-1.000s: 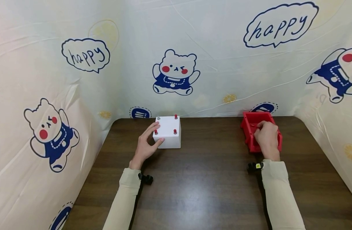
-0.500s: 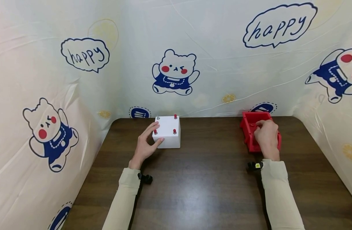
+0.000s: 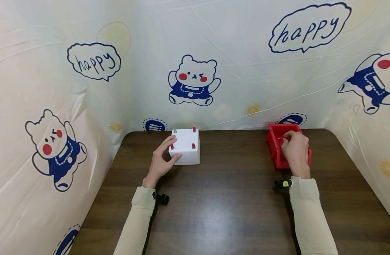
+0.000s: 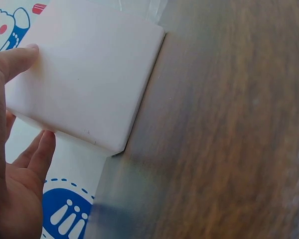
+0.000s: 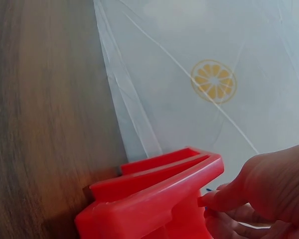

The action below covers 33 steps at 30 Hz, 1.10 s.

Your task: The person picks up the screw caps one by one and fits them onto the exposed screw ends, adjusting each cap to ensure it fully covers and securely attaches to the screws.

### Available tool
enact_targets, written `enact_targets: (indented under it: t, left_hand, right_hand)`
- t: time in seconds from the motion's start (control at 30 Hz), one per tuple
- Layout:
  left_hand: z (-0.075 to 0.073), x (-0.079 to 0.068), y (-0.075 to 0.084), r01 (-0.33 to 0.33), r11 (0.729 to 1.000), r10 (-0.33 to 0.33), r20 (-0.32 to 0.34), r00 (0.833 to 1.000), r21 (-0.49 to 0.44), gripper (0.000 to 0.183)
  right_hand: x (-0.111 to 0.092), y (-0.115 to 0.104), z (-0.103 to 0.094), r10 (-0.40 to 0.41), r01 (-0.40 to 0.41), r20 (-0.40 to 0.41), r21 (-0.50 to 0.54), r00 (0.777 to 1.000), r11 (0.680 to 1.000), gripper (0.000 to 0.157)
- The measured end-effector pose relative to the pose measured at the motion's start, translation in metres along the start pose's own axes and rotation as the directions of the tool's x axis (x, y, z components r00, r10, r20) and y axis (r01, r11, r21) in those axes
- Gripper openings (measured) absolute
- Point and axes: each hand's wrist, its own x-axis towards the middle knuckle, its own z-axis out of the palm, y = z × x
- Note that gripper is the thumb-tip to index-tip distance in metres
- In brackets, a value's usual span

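Note:
A white box (image 3: 185, 145) stands on the table's far left part. Three of the short posts on its top have red caps (image 3: 193, 145); the back-left metal post (image 3: 175, 130) is bare. My left hand (image 3: 160, 163) grips the box's left side, its thumb (image 4: 25, 59) on the front face and its fingers round the side. At the right, my right hand (image 3: 295, 150) reaches into a red bin (image 3: 273, 150) with thumb and index finger together. In the right wrist view a small red piece (image 5: 202, 200) shows at those fingertips; its exact kind is hidden.
Both things stand near the far edge of the brown wooden table (image 3: 214, 198). A pale printed curtain (image 3: 233, 71) rises right behind that edge and along both sides. Each wrist wears a small black camera (image 3: 163, 199).

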Motion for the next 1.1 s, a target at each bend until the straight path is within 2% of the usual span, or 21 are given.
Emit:
enact_targets:
  t: [0.33, 0.67, 1.1]
  left_hand:
    - [0.001, 0.000, -0.002, 0.014, 1.000, -0.014, -0.001, 1.000, -0.018, 0.062]
    - [0.000, -0.001, -0.001, 0.000, 1.000, 0.000, -0.001, 1.000, 0.008, 0.059]
    - [0.000, -0.001, -0.002, -0.007, 1.000, 0.007, 0.001, 1.000, 0.011, 0.060]
  right_hand:
    - [-0.004, -0.007, -0.004, -0.051, 0.052, -0.046, 0.009, 0.998, 0.999, 0.028]
    - [-0.007, -0.008, -0.004, -0.097, 0.101, -0.097, 0.038, 0.991, 0.994, 0.027]
    - [-0.009, -0.014, -0.004, -0.119, 0.130, -0.120, 0.091, 0.986, 0.987, 0.028]
